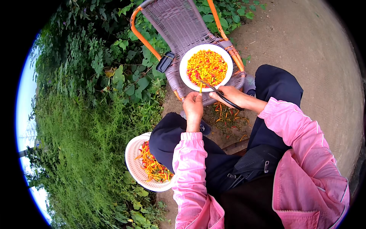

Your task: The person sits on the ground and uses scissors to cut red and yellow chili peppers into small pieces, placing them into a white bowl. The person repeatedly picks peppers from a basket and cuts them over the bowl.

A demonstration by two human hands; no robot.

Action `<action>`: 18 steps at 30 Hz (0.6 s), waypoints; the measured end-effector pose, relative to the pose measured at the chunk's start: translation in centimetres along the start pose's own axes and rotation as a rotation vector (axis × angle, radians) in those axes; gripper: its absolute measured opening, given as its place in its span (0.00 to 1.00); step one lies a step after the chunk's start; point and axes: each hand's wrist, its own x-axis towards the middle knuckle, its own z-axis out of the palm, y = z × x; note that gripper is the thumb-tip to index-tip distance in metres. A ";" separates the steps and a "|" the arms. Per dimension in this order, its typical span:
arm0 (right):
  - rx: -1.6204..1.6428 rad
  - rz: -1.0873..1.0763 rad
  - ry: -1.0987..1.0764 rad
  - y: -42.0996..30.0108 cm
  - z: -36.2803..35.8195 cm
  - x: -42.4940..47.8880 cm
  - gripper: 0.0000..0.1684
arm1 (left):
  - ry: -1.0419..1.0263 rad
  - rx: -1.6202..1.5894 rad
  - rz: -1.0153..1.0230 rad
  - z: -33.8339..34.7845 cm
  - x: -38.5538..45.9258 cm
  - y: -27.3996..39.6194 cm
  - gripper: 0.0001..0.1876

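My left hand (194, 106) pinches a thin yellow chili pepper (200, 87) upright at the near rim of a white bowl (184, 75). In my right hand (231, 96) is a pair of scissors with black handles (230, 102); the blades reach to the upper end of the pepper, and whether they touch it I cannot tell. Cut yellow and red chili pieces (207, 66) fill the middle of the bowl, which rests on the seat of a woven chair (177, 21). My right palm and some fingers are partly hidden.
A pinkish plastic basket (133, 153) of whole red, orange and yellow chilies stands by my left knee. A small black tray (165, 61) lies at the chair's left edge. Chili scraps (226, 114) are scattered on the ground below the seat. Dense green plants (85, 128) border the left side.
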 end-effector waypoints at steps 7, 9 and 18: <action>-0.054 0.036 0.084 -0.3 -0.1 -0.9 0.39 | 0.046 -0.008 0.003 -0.1 0.2 -0.1 0.06; -0.108 0.005 0.101 -0.1 0.5 -0.7 0.39 | 0.049 0.012 0.025 0.0 0.2 0.1 0.06; -0.005 0.038 -0.001 -0.2 -0.4 -0.7 0.38 | 0.073 0.029 0.045 0.3 0.4 -0.1 0.07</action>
